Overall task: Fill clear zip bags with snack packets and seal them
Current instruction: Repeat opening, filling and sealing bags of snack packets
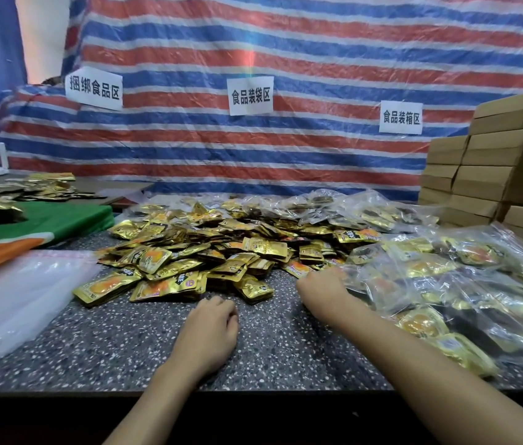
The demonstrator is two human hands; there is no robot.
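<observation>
Though many bags are done, much is left. The worktop carries the filled bags, heaped to the right of and beyond the right fingers. A large loose pile of packets lies just beyond both hands. The empty bags are stacked well left of the left fingers.

Left hand: fingers loosely curled on the worktop, nothing seen in them. Right hand: fingers at a filled bag's edge, blurred; grip cannot be told.

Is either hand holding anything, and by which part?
The left hand holds nothing, resting loosely curled on the table. The right hand reaches the edge of a filled zip bag; whether it grips cannot be told.
</observation>
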